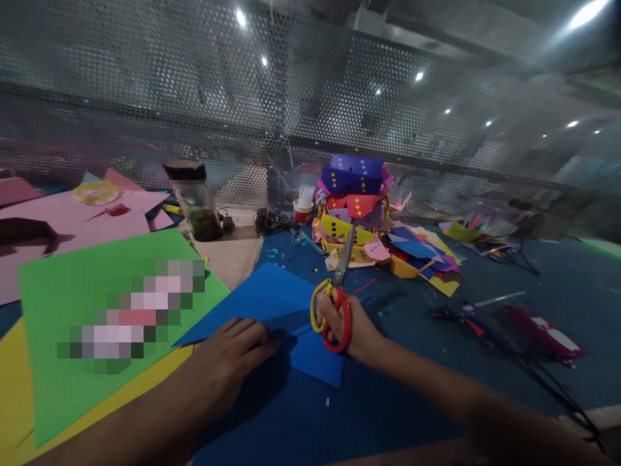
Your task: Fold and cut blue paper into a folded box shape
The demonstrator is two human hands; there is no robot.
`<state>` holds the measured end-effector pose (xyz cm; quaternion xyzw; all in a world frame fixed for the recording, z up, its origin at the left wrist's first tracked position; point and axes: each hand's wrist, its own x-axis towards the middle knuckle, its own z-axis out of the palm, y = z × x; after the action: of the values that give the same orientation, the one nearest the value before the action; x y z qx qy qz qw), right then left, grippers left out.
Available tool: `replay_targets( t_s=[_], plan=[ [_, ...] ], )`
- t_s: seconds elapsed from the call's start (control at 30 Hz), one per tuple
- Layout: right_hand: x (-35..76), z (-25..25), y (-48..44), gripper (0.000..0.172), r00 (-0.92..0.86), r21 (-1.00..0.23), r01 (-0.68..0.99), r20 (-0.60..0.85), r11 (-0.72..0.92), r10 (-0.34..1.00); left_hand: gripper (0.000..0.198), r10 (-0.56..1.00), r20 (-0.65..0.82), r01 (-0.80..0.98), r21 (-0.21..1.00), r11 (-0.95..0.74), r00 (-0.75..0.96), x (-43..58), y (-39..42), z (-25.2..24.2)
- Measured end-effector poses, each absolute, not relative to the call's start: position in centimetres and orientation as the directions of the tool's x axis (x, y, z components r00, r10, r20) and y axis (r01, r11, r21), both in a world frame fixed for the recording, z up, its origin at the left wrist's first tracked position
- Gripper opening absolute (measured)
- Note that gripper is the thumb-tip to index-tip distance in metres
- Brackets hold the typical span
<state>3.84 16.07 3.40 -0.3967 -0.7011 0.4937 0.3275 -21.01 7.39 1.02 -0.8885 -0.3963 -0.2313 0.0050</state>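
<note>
My right hand (353, 331) is closed around the red and yellow handles of a pair of scissors (336, 291), whose shut blades point up and away from me. My left hand (231, 356) lies flat, fingers together, on the near edge of a blue paper sheet (264, 299) that rests on the dark blue tabletop. A folded or cut flap of the same blue paper (315, 356) sits between my two hands.
Green (72, 291), yellow (14, 388) and pink (72, 223) sheets lie at the left. A dark-lidded jar (194, 200) stands behind them. A heap of coloured paper pieces (361, 213) is in the middle, a glue gun (528, 330) with cable at the right, and perforated metal mesh behind.
</note>
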Motion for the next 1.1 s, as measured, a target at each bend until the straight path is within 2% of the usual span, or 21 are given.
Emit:
replay_targets(
  t_s=[0.2, 0.43, 0.67, 0.87, 1.1],
  plan=[
    [2.8, 3.8, 15.7, 0.049, -0.545, -0.963, 0.196, 0.049, 0.185, 0.837, 0.041, 0.713, 0.38, 0.706, 0.187, -0.683, 0.589, -21.3, 7.3, 0.8],
    [6.5, 3.4, 17.6, 0.045, -0.357, -0.952, 0.257, 0.064, 0.164, 0.932, 0.045, 0.724, 0.403, 0.707, 0.225, -0.671, 0.56, -21.1, 7.0, 0.8],
    [7.3, 4.0, 18.1, 0.048, -0.309, -0.931, 0.303, 0.103, 0.201, 0.945, 0.049, 0.732, 0.417, 0.72, 0.224, -0.657, 0.539, -21.0, 6.9, 0.8],
    [6.5, 3.9, 17.9, 0.05, -0.348, -0.93, 0.3, 0.102, 0.214, 0.932, 0.048, 0.728, 0.424, 0.715, 0.227, -0.661, 0.539, -21.0, 7.0, 0.9],
    [9.6, 3.9, 19.4, 0.05, -0.27, -0.909, 0.349, 0.134, 0.227, 0.954, 0.051, 0.724, 0.427, 0.712, 0.226, -0.665, 0.541, -21.1, 6.9, 0.4]
  ],
)
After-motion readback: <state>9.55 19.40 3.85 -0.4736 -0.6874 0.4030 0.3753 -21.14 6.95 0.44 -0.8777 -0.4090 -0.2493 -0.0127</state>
